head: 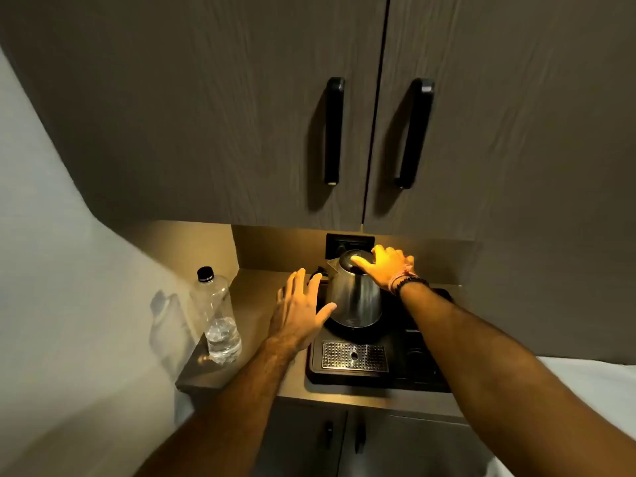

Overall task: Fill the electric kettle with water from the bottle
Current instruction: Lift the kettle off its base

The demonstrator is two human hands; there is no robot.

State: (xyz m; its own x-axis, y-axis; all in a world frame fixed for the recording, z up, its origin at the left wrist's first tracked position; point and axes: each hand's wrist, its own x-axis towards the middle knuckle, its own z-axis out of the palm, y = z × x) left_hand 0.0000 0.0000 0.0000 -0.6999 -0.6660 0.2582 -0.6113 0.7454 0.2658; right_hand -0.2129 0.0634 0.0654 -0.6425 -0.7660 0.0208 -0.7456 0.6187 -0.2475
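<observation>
A person's two bare arms reach over a narrow brown tabletop [254,294] set in a dim alcove, lit warm from under the wall cupboards. The steel electric kettle [354,294] stands upright on its round base on a black tray [378,376], toward the tabletop's back edge & right of centre. The right hand [385,265] lies over the kettle's lid, fingers [359,261] spread & resting on top; beaded bracelets [407,282] circle the wrist. The left hand [299,315] is held open just beside the kettle's left flank, fingers apart, thumb near the steel wall; whether it touches cannot be told. The water bottle [216,315], clear plastic w/ black cap on, stands upright near the tabletop's front-left corner, well apart from the kettle, water only in its lower part. A perforated metal drip grid [354,356] sits in the tray's front portion. Behind the kettle, a dark wall socket plate [349,242]. Above, two grey wood-grain cupboard doors [206,115] w/ black bar handles [334,130]. Pale wall [51,270] to the left; lower cabinet doors [309,438] below the front edge.
</observation>
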